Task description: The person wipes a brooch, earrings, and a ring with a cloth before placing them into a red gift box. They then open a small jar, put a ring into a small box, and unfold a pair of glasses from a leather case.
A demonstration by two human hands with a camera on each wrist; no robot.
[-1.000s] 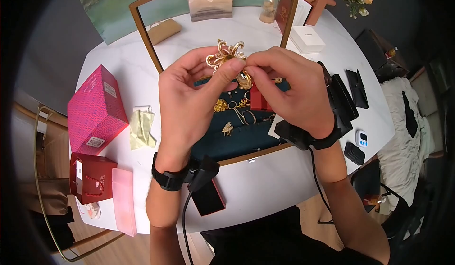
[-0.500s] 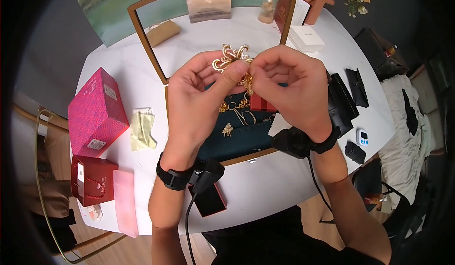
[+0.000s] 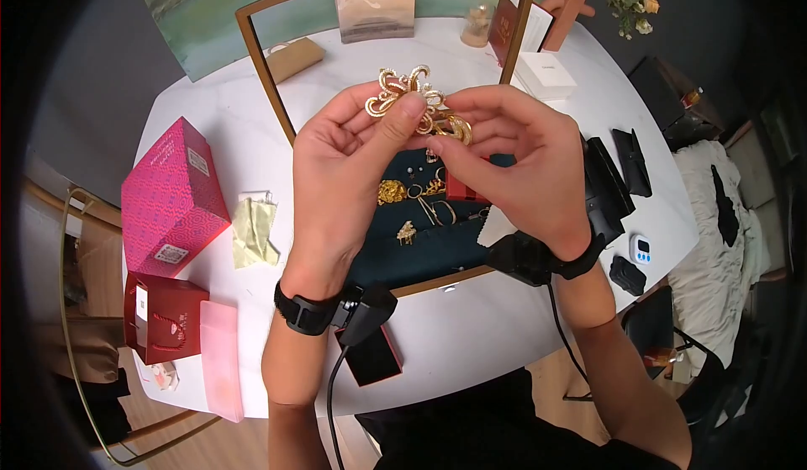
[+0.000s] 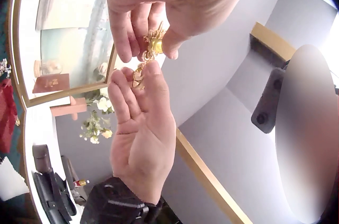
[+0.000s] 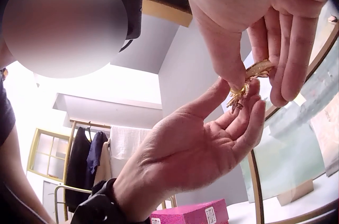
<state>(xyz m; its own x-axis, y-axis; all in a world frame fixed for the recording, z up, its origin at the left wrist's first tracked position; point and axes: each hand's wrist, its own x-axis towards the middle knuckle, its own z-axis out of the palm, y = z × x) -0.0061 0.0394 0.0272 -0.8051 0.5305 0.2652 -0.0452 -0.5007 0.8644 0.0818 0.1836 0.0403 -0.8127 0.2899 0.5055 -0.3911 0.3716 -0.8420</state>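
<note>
Above a dark green jewelry case (image 3: 395, 261), both hands hold a gold ornament (image 3: 385, 102) with looped petals edged in small bright stones. My left hand (image 3: 336, 171) pinches its petal end between thumb and fingers. At the other end, my right hand (image 3: 531, 150) has thumb and fingers on a curved gold part (image 3: 458, 129). From the left wrist view, a yellow round piece (image 4: 157, 47) shows by the left thumb. The right wrist view shows a broad gold strip (image 5: 258, 69) between the right thumb and fingers.
The case's wood-framed lid (image 3: 249, 43) stands raised behind the hands. Inside lie a gold pile (image 3: 392, 192), a small gold piece (image 3: 406, 233) and a red box (image 3: 459, 188). A pink box (image 3: 172, 201) stands left; black pouches (image 3: 605, 180) lie right.
My right hand's fingers have spread and shifted on the curved gold part, which now shows more fully. The ornament has turned slightly, petals tipping left. My left hand keeps its pinch.
</note>
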